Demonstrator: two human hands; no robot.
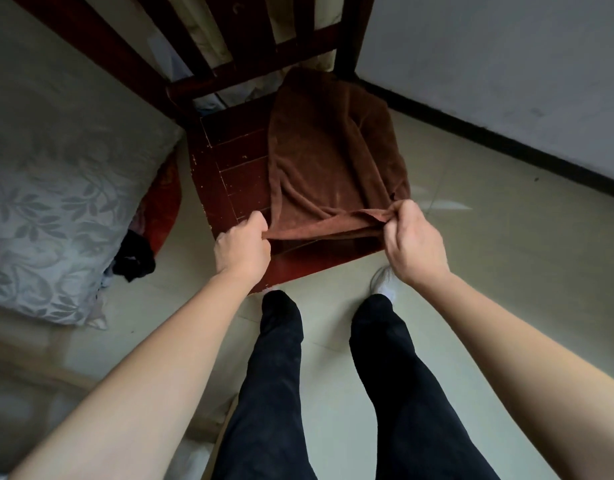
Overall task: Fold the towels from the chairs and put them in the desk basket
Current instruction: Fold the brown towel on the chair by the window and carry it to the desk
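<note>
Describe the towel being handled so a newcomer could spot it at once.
Find the dark red wooden chair standing on the pale tiled floor beside the bed. The brown towel is spread over the right part of its seat, with the left hand and right hand pinching its near edge. It is the only brown cloth there.

Towel (333,161) on the right part of the chair (226,168) seat, its near edge held between left hand (243,247) and right hand (414,242); bed (56,188) left of chair; wall (506,57) behind right.
</note>
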